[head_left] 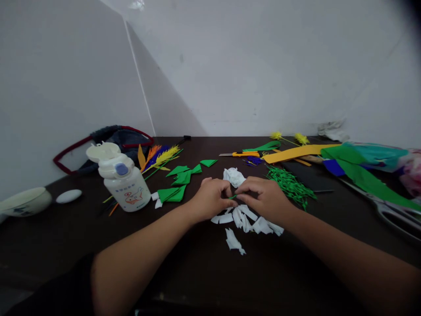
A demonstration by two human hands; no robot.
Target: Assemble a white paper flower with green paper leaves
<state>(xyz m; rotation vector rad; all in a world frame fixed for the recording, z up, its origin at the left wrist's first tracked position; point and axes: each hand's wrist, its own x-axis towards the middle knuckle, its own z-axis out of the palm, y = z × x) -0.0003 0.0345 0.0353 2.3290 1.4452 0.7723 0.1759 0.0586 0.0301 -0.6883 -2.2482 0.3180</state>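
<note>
My left hand and my right hand meet above the middle of the dark table, thumbs and fingers pinched together. Between their fingertips shows a thin green strip, mostly covered by the fingers. Just beyond them lies a crumpled white paper piece. Several cut white paper strips are scattered below the hands, with one torn piece closer to me. Folded green paper pieces lie left of my left hand. To the right of my right hand is a pile of small green twisted bits.
A white bottle with its lid up stands at left, beside a bowl and a white oval object. A yellow cutter, blade out, lies at the back. Scissors and a yellow strip are at right.
</note>
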